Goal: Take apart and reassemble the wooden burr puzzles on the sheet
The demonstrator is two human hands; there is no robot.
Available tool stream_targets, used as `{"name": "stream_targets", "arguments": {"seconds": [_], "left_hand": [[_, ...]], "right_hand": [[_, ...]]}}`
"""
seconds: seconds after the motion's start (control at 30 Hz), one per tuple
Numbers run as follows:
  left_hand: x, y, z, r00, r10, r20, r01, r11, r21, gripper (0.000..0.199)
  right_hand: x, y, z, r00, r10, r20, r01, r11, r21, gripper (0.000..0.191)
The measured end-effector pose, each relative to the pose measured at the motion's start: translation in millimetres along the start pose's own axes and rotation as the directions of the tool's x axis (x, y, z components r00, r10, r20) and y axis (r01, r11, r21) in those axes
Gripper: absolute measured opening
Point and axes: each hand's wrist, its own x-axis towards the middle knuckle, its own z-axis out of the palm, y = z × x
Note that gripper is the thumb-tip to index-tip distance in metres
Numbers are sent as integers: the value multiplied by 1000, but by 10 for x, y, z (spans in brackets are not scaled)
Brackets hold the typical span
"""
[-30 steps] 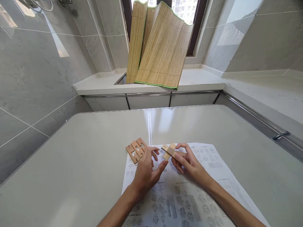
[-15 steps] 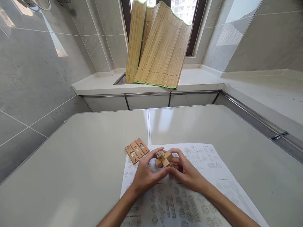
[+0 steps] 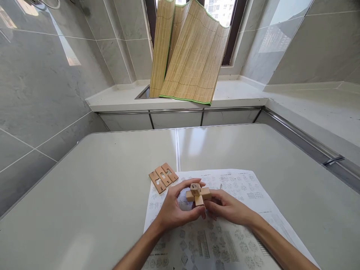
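Observation:
A wooden burr puzzle (image 3: 199,194), made of interlocked light blocks, is held between both hands above the printed sheet. Its upright block carries a dark mark on top. My left hand (image 3: 180,206) curves around it from the left, with the fingers behind and the thumb at the near block. On the other side my right hand (image 3: 225,205) grips the right part of the puzzle; some of its fingertips are hidden beneath. Three flat wooden pieces with cut-out slots and numbers (image 3: 163,177) lie side by side, left of and beyond my left hand.
A large paper sheet (image 3: 239,187) printed with small diagrams lies under my hands on the pale table (image 3: 112,180). A bamboo mat (image 3: 194,56) leans at the window on a white ledge (image 3: 239,92). Tiled walls and a metal rail (image 3: 303,135) border the table.
The puzzle has turned, so the marked block now stands upright. My right hand has shifted slightly right and lower, with its upper fingers drawn in. The three flat pieces stay put.

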Motion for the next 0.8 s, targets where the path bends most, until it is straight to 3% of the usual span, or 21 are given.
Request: {"name": "stream_targets", "arguments": {"seconds": [0.27,0.53,0.8], "left_hand": [[-3,2,15,999,37,-9,-36,994,105,66],[13,3,16,997,51,-52,-43,989,138,68],[24,-7,17,995,89,-46,-81,985,152,66]], "right_hand": [[20,65,20,990,20,-140,-20,1000,2,35],[46,52,59,969,-31,-245,37,999,22,16],[64,74,75,961,-35,-273,40,999,13,14]]}}
